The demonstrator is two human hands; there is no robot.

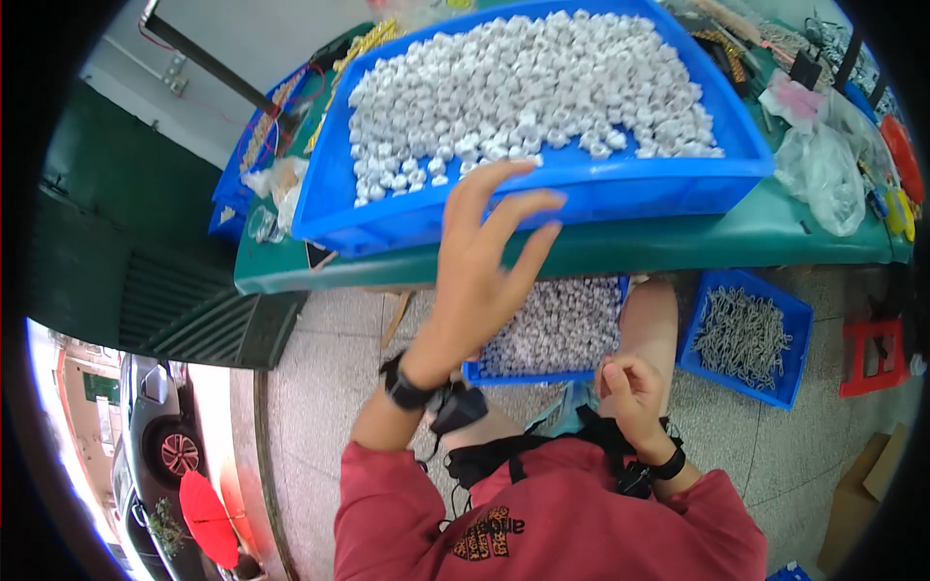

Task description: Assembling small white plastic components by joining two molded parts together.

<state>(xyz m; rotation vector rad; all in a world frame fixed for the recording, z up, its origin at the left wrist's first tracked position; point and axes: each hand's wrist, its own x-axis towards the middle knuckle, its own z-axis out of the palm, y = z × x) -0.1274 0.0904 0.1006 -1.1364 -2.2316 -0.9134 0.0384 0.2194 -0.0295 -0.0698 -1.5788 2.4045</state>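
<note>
My left hand (489, 257) is raised at the near wall of a large blue tray (668, 186). Its fingers are curved and apart, with nothing visible between them. The tray, on a green-covered table (620, 247), holds a thick layer of small white rounded pieces (523, 82); some lie loose along the near left side. Low over my lap, my right hand (635, 397) is closed, thumb against curled fingers. What it holds, if anything, is too small to make out. Below the table edge, between my legs, sits a blue bin filled with similar small whitish pieces (557, 324).
A blue bin (800, 339) of metal links stands on the floor to the right, near a red stool (872, 358). Clear plastic bags (828, 184) lie on the table's right side. Cardboard (857, 504) is at lower right. A green door (126, 213) stands left.
</note>
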